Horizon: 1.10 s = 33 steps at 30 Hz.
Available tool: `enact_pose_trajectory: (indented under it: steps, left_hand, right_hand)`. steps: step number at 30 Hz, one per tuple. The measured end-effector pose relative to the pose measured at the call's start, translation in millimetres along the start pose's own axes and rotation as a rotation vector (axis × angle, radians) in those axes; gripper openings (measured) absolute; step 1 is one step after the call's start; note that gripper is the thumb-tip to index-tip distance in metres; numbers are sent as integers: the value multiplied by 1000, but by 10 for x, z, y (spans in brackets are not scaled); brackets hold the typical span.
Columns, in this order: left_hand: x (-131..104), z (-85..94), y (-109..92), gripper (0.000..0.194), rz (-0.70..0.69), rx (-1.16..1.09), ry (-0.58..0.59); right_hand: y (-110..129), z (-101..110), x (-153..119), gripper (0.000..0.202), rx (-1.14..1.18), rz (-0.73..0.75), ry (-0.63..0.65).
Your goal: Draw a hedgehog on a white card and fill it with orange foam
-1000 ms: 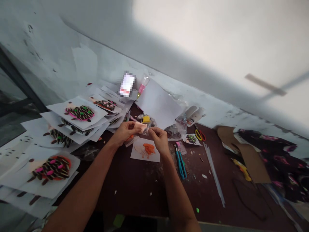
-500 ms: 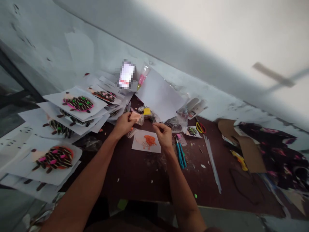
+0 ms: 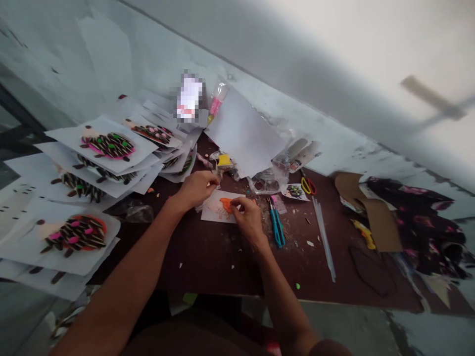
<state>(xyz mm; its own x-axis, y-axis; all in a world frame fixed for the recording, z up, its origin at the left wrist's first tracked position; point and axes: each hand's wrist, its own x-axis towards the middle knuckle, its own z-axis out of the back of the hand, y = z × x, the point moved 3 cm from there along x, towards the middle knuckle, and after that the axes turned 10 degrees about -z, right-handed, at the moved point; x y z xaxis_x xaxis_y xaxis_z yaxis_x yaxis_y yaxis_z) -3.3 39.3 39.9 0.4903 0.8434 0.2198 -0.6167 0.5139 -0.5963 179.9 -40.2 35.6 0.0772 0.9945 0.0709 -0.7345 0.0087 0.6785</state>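
A small white sheet [image 3: 211,214] with an orange shape [image 3: 226,203] on it lies on the dark table. My right hand [image 3: 246,215] is over the sheet's right side, thumb and finger pinched at the orange shape's edge; anything between them is too small to make out. Beyond the sheet's left corner, my left hand [image 3: 198,188] is closed, its fingertips beside clear plastic wrapping. What it holds is hidden. A yellow block [image 3: 224,160] sits among plastic bags behind the hands.
Papers with decorated hedgehogs [image 3: 111,146] are stacked at left. Teal-handled pliers [image 3: 276,227], scissors [image 3: 308,186], translucent sticks [image 3: 324,240] and a yellow glue gun [image 3: 364,234] lie to the right. A lit screen [image 3: 190,97] stands behind, beside a large white sheet [image 3: 243,131].
My right hand has come down onto the orange shape. My left hand has turned over slightly, and the pale pink piece it held is no longer visible. The view has shifted a little.
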Motion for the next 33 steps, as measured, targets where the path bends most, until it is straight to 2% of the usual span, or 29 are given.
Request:
enact_pose_trajectory:
  steps: [2, 5, 8, 13, 16, 21, 27, 33]
  left_hand:
    - [-7, -41, 12, 25, 20, 41, 50]
    - [-13, -38, 29, 31, 24, 105, 20]
    - [-9, -16, 32, 27, 3, 78, 38]
    - [-34, -6, 8, 25, 37, 45, 245]
    - [-55, 14, -15, 28, 87, 50, 315]
    - [-53, 10, -16, 31, 91, 56, 349]
    - [-47, -22, 23, 31, 77, 50, 311]
    - [-56, 8, -2, 31, 91, 54, 328]
  right_hand:
    - [-9, -38, -8, 8, 13, 6, 9]
    - [-7, -60, -13, 8, -24, 22, -9]
    - [35, -54, -15, 10, -150, 78, -48]
    - [121, -76, -3, 12, -320, 141, -57]
    - [154, -113, 8, 13, -367, 136, -39]
    - [197, -171, 25, 12, -454, 111, -33]
    - [247, -235, 47, 14, -565, 116, -18]
    - [340, -241, 64, 20, -690, 108, 51]
